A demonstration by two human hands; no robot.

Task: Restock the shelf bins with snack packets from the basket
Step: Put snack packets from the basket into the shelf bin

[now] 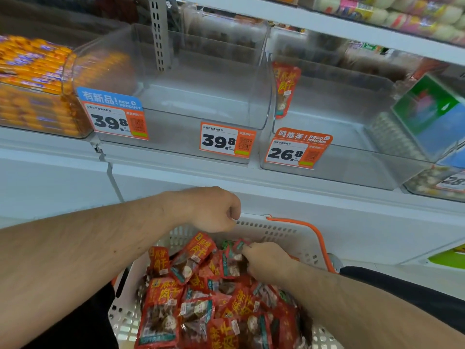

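Observation:
A white plastic basket (281, 230) with an orange handle (312, 230) sits below the shelf, heaped with several red snack packets (166, 295). My left hand (211, 210) is curled over the basket's far rim and grips it. My right hand (266, 260) is down among the packets, fingers pinching a small red and green packet (237, 246). Above, a clear shelf bin (191, 96) in the middle stands empty. The clear bin to its right (334, 117) holds one red packet (285, 89) upright against its left wall.
An orange-filled bin (37, 79) is at the left. A green and blue box (432, 114) lies at the right end of the right bin. Price tags (221, 142) hang on the bin fronts. A higher shelf (352, 26) overhangs the bins.

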